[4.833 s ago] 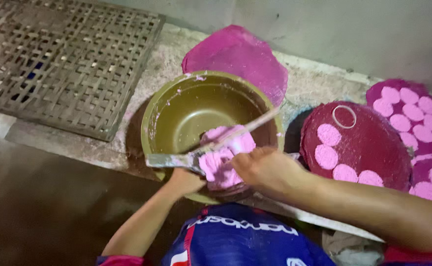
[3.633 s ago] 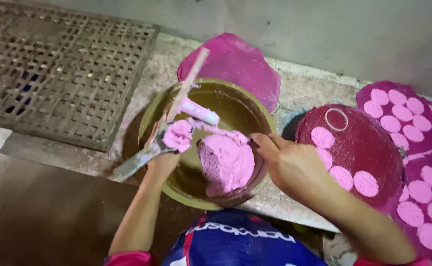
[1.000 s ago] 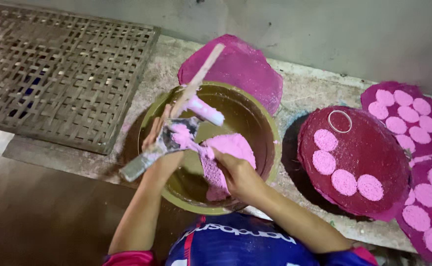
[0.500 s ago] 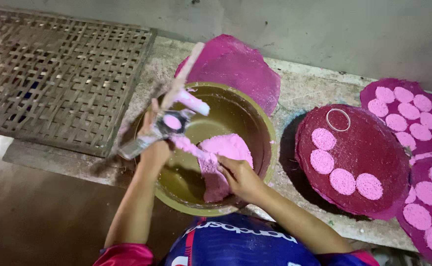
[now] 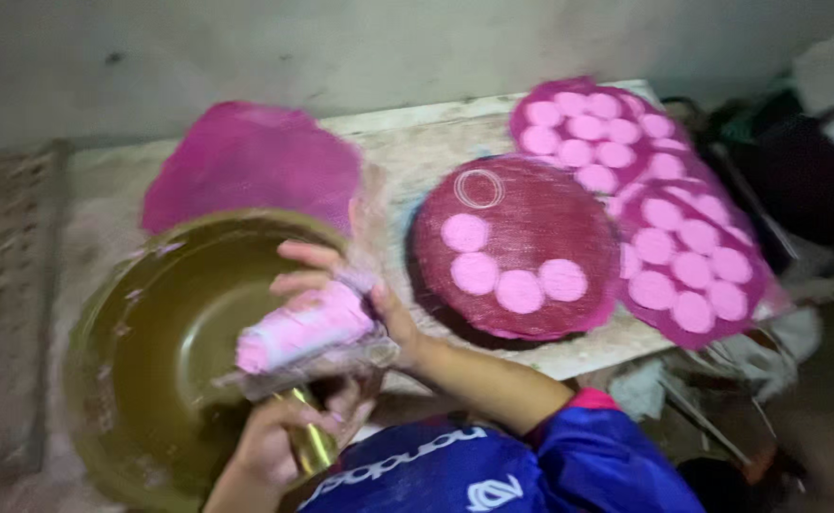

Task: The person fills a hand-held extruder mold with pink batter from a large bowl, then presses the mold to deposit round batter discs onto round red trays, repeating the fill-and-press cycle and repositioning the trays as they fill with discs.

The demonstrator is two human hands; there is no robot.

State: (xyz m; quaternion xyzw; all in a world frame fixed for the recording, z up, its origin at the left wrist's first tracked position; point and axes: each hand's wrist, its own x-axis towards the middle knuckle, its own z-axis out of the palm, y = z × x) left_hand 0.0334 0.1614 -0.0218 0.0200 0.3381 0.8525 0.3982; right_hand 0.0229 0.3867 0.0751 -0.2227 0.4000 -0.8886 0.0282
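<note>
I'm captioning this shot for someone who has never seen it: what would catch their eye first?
Vivid pink draws the eye: a pink roll of paste at the centre, with the right hand over it and the left hand beneath, above a large olive-green basin. To the right, a dark red round tray carries four pale pink discs, with more disc-covered trays behind.

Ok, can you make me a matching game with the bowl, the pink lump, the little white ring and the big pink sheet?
Things:
1. bowl
2. pink lump
3. white ring
4. big pink sheet

Places or colours:
a. lying flat behind the bowl
b. olive green
c. on the dark red round mat
d. under the right hand

Pairs: 1-b, 2-d, 3-c, 4-a
</note>
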